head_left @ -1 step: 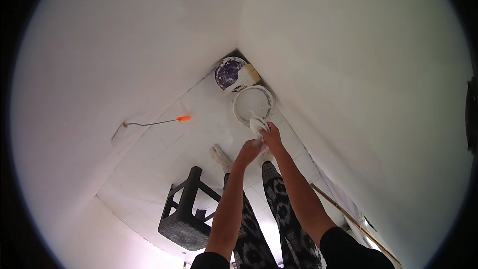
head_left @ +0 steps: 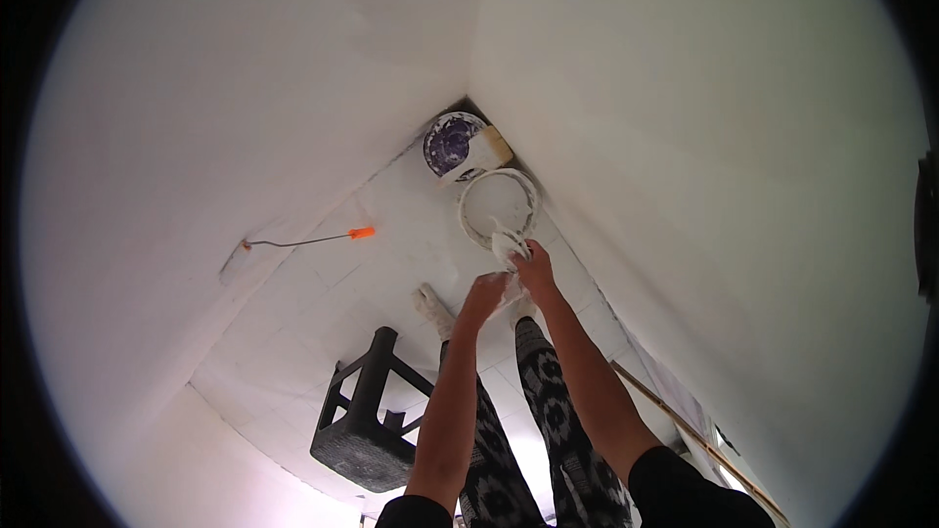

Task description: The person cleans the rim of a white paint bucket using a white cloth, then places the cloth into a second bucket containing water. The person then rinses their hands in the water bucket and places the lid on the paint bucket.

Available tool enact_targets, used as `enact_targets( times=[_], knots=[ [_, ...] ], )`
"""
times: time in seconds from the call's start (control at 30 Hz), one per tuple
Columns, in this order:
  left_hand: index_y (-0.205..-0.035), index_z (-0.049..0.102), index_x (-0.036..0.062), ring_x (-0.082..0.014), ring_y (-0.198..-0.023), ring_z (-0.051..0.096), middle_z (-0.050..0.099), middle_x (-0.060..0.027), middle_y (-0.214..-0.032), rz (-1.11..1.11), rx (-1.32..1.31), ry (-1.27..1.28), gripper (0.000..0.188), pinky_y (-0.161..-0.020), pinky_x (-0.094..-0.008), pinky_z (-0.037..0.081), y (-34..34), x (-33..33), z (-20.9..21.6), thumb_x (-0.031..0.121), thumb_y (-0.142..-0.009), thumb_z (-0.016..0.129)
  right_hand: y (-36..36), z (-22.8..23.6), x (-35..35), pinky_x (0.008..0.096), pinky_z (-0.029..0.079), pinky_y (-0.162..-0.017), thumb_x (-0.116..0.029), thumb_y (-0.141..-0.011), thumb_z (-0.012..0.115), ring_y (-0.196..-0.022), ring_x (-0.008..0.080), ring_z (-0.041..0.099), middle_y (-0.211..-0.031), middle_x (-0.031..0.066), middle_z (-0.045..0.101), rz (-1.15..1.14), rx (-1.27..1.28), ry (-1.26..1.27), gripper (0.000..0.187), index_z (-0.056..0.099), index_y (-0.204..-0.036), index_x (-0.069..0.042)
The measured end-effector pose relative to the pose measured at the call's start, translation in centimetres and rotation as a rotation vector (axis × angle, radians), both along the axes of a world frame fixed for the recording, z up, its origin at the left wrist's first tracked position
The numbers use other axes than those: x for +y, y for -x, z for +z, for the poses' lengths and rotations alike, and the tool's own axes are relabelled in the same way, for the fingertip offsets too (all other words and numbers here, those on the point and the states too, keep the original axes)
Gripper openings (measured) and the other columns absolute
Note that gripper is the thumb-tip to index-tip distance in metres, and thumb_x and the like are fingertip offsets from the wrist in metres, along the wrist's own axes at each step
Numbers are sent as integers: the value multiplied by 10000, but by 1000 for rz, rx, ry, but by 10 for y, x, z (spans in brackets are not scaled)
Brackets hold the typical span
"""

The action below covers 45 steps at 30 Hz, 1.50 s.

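Note:
Both of my hands are together in front of me, just on the near side of a round white bucket (head_left: 536, 198) with a smeared rim and whitish contents. Between them is a crumpled white, partly see-through thing (head_left: 504, 244), a bag or a cloth; I cannot tell which. My right hand (head_left: 534, 268) is closed on its upper part, by the bucket's near rim. My left hand (head_left: 482, 297) is closed, with its fingers mostly hidden, on a thin, pale part that stretches across to the right hand.
Behind the bucket, in the corner, stands a paint-smeared container with a purple top (head_left: 446, 142), a tan block-like piece (head_left: 495, 146) on it. A paint roller (head_left: 362, 233) with an orange handle lies left. A dark stool (head_left: 362, 440) is near left; a thin pole (head_left: 675, 417) is near right.
My left hand has shifted slightly left, apart from the right hand. More of the thin pale material shows between them. The right hand has hardly moved.

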<state>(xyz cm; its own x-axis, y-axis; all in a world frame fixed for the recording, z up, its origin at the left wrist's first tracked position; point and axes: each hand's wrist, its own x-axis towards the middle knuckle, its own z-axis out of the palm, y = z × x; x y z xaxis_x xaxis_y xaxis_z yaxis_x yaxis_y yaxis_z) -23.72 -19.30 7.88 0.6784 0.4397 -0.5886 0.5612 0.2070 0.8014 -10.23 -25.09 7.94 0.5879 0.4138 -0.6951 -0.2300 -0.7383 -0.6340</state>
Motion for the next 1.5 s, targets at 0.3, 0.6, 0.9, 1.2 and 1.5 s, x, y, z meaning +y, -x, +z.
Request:
enact_targets(
  times=[0.3,0.6,0.9,1.2,1.5],
  knots=[
    [-1178,548,-58,-213,-949,616,611,-135,-1071,725,20,760,399,-827,-347,530,-37,41,18,260,-939,584,-9,0,-4,383,439,-953,-168,-793,663,-1105,337,585,-1147,215,624,35,-168,-52,450,586,-1206,-7],
    [-1103,580,-56,-152,-780,602,615,-78,-884,643,55,764,312,-721,-308,527,-50,29,4,206,-934,594,-16,21,-4,325,451,-934,-69,-828,623,-1075,284,618,-1128,213,642,130,-231,41,355,614,-1173,15],
    [-975,620,-42,-127,-703,617,636,-83,-808,455,27,365,228,-663,-289,529,-54,13,-11,178,-916,609,-22,24,-4,390,463,-932,-86,-813,619,-1049,357,614,-1068,234,648,162,-269,10,314,648,-1113,1],
    [-872,647,-17,-127,-702,615,645,-59,-787,594,61,487,223,-667,-278,517,-65,27,10,204,-875,669,-25,23,-3,387,479,-904,-61,-798,607,-1022,356,627,-1057,230,653,151,-274,0,315,655,-1104,-3],
    [-904,652,-48,-135,-730,624,655,-78,-820,575,55,455,222,-675,-287,541,-66,24,5,172,-877,660,-21,26,-4,385,482,-897,-67,-796,611,-1010,348,635,-1039,233,657,129,-247,25,314,657,-1100,-3]
  ],
)
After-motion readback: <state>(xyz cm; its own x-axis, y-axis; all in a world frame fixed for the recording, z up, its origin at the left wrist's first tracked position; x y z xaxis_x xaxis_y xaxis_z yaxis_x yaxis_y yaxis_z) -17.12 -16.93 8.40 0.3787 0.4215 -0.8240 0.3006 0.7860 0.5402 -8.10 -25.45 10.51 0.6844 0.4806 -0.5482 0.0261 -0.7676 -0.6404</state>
